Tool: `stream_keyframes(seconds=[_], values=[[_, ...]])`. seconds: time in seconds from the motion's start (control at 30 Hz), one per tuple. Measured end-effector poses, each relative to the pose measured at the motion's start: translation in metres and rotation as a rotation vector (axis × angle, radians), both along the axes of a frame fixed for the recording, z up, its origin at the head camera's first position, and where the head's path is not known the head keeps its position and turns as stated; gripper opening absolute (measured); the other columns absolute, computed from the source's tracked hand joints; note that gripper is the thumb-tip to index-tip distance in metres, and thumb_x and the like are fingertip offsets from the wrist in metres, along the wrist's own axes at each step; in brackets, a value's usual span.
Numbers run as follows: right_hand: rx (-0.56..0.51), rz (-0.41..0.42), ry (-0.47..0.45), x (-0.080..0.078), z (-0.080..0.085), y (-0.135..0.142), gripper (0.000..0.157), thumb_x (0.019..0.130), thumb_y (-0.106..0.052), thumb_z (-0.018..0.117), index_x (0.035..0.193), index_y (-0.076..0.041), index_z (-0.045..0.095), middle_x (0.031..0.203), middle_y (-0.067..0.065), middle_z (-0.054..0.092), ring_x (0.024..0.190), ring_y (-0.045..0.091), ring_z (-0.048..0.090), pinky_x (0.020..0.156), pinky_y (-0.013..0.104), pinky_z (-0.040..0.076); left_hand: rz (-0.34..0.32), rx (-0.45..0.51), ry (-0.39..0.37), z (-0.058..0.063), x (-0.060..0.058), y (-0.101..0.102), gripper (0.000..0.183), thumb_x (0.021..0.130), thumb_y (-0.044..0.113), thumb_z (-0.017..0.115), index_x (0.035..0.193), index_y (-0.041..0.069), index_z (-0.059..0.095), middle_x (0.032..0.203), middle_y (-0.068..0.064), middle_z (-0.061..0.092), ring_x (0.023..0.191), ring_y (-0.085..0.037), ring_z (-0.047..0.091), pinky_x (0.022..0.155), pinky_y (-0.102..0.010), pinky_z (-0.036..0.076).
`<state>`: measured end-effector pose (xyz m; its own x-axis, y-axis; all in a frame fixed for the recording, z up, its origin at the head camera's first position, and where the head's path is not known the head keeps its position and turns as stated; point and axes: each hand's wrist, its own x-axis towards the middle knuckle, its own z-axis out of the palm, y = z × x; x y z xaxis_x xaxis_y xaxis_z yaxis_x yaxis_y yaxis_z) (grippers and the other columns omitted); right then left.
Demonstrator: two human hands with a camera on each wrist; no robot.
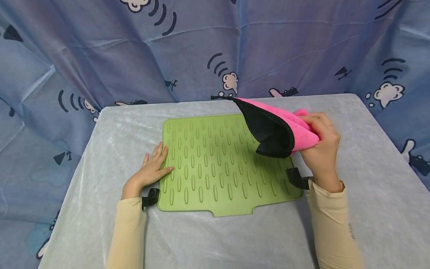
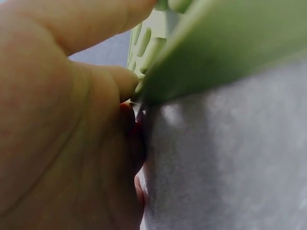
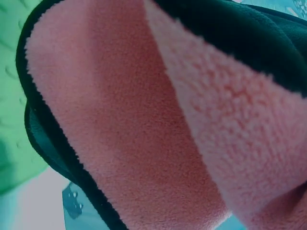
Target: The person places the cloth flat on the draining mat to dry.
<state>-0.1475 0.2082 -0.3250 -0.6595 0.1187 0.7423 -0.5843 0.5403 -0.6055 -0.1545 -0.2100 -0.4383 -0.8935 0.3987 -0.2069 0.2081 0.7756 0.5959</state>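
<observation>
A pink and black cloth (image 1: pixel 268 125), fluffy pink on one side and smooth black on the other, hangs folded above the right part of a green mat (image 1: pixel 215 168). My right hand (image 1: pixel 322 145) grips its bunched right end. Pink pile and the dark border of the cloth (image 3: pixel 129 120) fill most of the right wrist view, where the fingers are hidden. At the mat's left edge rests my left hand (image 1: pixel 151 168), fingers extended, thumb lying over the ribbed top. Close up, the left palm (image 2: pixel 62 134) is beside the mat's rim (image 2: pixel 201 62).
The mat, with rows of raised oval ridges and a tab at its front, lies on a table (image 1: pixel 218 243) covered in pale grey cloth. A blue patterned curtain (image 1: pixel 201 48) hangs behind the table and along both sides.
</observation>
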Motion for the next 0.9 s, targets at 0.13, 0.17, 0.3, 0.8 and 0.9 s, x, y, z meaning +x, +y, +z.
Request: stream_keyframes(seconds=[0.13,0.17,0.3,0.8,0.9], values=[[0.007,0.056,0.018,0.002,-0.002,-0.012,0.017,0.069,0.007,0.069,0.086,0.010,0.068,0.088,0.020,0.062,0.090,0.007,0.056,0.085,0.020,0.043,-0.005,0.001,0.003,0.001,-0.001,0.001,0.078,0.097,0.033,0.050,0.148,-0.005,0.005,0.154,-0.020,-0.013,0.141,-0.037,-0.010,0.107,-0.057,-0.014],[0.008,0.071,0.025,0.002,-0.003,-0.015,0.017,0.069,0.006,0.069,0.086,0.009,0.069,0.087,0.022,0.062,0.090,0.008,0.056,0.084,0.019,0.044,-0.005,0.002,0.004,0.002,-0.001,0.001,0.078,0.097,0.033,0.050,0.148,-0.006,0.005,0.154,-0.021,-0.013,0.141,-0.037,-0.009,0.107,-0.057,-0.014],[0.002,0.139,0.052,0.005,-0.009,-0.031,0.018,0.069,0.004,0.068,0.087,0.007,0.069,0.088,0.021,0.062,0.088,0.017,0.057,0.083,0.019,0.044,-0.004,0.008,0.009,0.003,0.001,0.001,0.077,0.097,0.032,0.050,0.147,-0.007,0.007,0.154,-0.023,-0.011,0.141,-0.039,-0.008,0.107,-0.058,-0.013],[0.103,0.193,0.095,0.007,-0.035,-0.070,0.034,0.074,0.007,0.069,0.108,0.006,0.064,0.104,0.025,0.055,0.101,0.036,0.053,0.090,0.031,0.043,0.002,0.025,0.020,0.001,0.002,0.001,0.077,0.097,0.032,0.051,0.147,-0.009,0.009,0.153,-0.024,-0.010,0.140,-0.040,-0.007,0.107,-0.059,-0.013],[0.232,0.206,-0.034,0.007,-0.040,-0.073,0.042,0.073,0.009,0.072,0.114,0.005,0.062,0.110,0.023,0.052,0.107,0.036,0.050,0.090,0.038,0.044,-0.001,0.020,0.014,0.003,0.001,0.001,0.077,0.097,0.032,0.050,0.147,-0.008,0.007,0.153,-0.024,-0.010,0.140,-0.041,-0.007,0.107,-0.060,-0.013]])
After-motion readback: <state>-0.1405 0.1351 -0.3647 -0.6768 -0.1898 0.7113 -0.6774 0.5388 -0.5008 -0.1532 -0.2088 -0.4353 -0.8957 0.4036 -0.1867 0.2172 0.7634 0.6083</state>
